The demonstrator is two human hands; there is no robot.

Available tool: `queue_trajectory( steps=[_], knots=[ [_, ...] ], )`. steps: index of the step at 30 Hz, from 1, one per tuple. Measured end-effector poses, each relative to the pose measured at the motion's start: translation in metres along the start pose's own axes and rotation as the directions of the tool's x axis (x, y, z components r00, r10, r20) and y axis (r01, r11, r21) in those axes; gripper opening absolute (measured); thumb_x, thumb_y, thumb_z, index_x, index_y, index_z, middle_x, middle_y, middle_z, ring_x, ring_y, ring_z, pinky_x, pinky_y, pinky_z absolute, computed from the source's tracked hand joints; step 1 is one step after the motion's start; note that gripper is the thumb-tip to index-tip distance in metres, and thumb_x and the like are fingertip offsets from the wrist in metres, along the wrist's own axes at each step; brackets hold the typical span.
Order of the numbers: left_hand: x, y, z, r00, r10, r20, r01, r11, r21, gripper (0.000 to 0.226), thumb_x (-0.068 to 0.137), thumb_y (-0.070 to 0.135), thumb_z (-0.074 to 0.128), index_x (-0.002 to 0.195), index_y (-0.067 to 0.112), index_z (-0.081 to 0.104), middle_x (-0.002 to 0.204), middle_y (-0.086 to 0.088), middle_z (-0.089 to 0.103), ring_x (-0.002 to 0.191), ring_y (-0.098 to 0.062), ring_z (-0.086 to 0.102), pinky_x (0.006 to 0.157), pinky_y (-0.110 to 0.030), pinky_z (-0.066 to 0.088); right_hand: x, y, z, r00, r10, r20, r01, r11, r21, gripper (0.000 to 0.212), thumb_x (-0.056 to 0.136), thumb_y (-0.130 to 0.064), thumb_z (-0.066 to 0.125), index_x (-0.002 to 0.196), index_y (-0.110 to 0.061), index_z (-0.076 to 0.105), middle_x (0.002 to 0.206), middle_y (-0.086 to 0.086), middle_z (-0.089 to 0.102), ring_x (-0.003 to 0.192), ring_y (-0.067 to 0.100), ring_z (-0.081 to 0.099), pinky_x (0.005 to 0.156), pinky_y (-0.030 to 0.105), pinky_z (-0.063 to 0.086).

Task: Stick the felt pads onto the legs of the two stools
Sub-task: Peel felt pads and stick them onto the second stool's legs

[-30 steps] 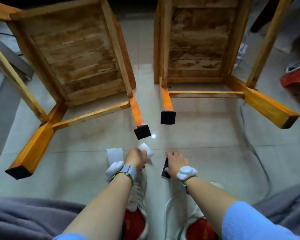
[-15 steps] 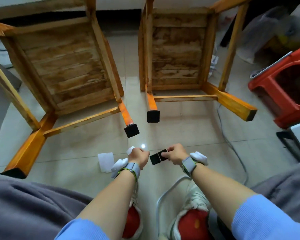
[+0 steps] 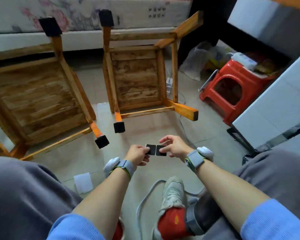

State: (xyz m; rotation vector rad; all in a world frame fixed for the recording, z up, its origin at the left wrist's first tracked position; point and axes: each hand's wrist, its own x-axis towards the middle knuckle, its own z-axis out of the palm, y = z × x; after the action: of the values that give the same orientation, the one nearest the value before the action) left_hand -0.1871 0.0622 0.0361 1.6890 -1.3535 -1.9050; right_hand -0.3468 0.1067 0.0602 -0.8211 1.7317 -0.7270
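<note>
Two wooden stools lie on their sides on the tiled floor, seat undersides facing me: the left stool and the right stool. Black felt pads cover several leg ends, such as the left stool's near leg and the right stool's near leg. The right stool's near-right leg end shows bare wood. Between my hands is a strip of two black felt pads. My left hand pinches its left edge and my right hand pinches the right pad.
A white backing sheet lies on the floor by my left knee. A red plastic stool and a white cabinet stand at the right. A grey cable runs past my shoes. A mattress edge lies behind the stools.
My hands rose from the floor with the pad strip and now hold it up between them. The view tilted up, showing the stools' far legs and the mattress.
</note>
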Motion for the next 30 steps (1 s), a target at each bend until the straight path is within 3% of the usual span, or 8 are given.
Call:
queue_trajectory(
  steps=[6, 10, 16, 19, 23, 30],
  knots=[
    [-0.008, 0.017, 0.009, 1.0, 0.017, -0.016, -0.017, 1.0, 0.004, 0.021, 0.096, 0.016, 0.053, 0.075, 0.011, 0.054, 0.059, -0.005, 0.048, 0.045, -0.015, 0.046, 0.043, -0.019, 0.042, -0.01, 0.0, -0.02, 0.994, -0.096, 0.048, 0.099, 0.994, -0.047, 0.02, 0.081, 0.006, 0.067, 0.092, -0.011, 0.064, 0.087, 0.011, 0.065, 0.074, 0.022, 0.053, 0.052, 0.023, 0.037],
    [-0.007, 0.02, 0.007, 0.999, 0.015, -0.049, -0.015, 1.0, 0.004, 0.015, 0.095, 0.015, 0.053, 0.081, 0.01, 0.055, 0.058, -0.004, 0.046, 0.044, -0.015, 0.042, 0.044, -0.019, 0.039, -0.009, -0.002, -0.022, 0.987, -0.157, 0.039, 0.159, 0.985, -0.069, 0.01, 0.082, -0.007, 0.073, 0.081, -0.014, 0.066, 0.075, 0.004, 0.066, 0.068, 0.015, 0.057, 0.048, 0.021, 0.038],
    [-0.001, 0.02, 0.003, 0.989, -0.004, -0.147, 0.0, 1.0, -0.025, 0.017, 0.096, 0.013, 0.051, 0.079, 0.008, 0.053, 0.058, -0.006, 0.047, 0.043, -0.018, 0.041, 0.044, -0.02, 0.037, -0.007, -0.011, -0.045, 0.98, -0.19, -0.05, 0.19, 0.982, -0.005, 0.011, 0.084, -0.016, 0.074, 0.079, -0.014, 0.065, 0.08, 0.006, 0.064, 0.074, 0.017, 0.054, 0.052, 0.025, 0.04],
    [0.002, 0.018, 0.007, 0.989, -0.006, -0.148, 0.003, 1.0, -0.019, 0.016, 0.095, 0.012, 0.051, 0.081, 0.006, 0.055, 0.059, -0.008, 0.049, 0.044, -0.019, 0.044, 0.044, -0.021, 0.038, -0.003, -0.017, -0.072, 0.966, -0.17, -0.196, 0.189, 0.978, 0.082, 0.011, 0.086, -0.018, 0.072, 0.08, -0.014, 0.063, 0.08, 0.005, 0.061, 0.077, 0.014, 0.053, 0.053, 0.024, 0.04],
    [0.004, 0.017, 0.015, 0.993, 0.002, -0.118, -0.003, 1.0, -0.007, 0.015, 0.095, 0.011, 0.05, 0.082, 0.004, 0.055, 0.062, -0.009, 0.05, 0.047, -0.019, 0.044, 0.046, -0.024, 0.038, 0.011, -0.018, -0.116, 0.894, -0.092, -0.438, 0.192, 0.963, 0.19, 0.016, 0.085, -0.022, 0.072, 0.074, -0.02, 0.062, 0.089, 0.008, 0.063, 0.084, 0.018, 0.056, 0.056, 0.025, 0.043],
    [0.013, 0.009, 0.019, 0.996, -0.01, -0.089, 0.011, 1.0, 0.012, 0.015, 0.095, 0.011, 0.052, 0.081, 0.005, 0.055, 0.062, -0.01, 0.05, 0.047, -0.019, 0.044, 0.045, -0.023, 0.038, 0.044, -0.003, -0.151, 0.882, 0.073, -0.465, 0.101, 0.935, 0.339, 0.018, 0.086, -0.027, 0.071, 0.073, -0.021, 0.059, 0.095, 0.006, 0.065, 0.089, 0.016, 0.06, 0.058, 0.025, 0.044]
  ],
)
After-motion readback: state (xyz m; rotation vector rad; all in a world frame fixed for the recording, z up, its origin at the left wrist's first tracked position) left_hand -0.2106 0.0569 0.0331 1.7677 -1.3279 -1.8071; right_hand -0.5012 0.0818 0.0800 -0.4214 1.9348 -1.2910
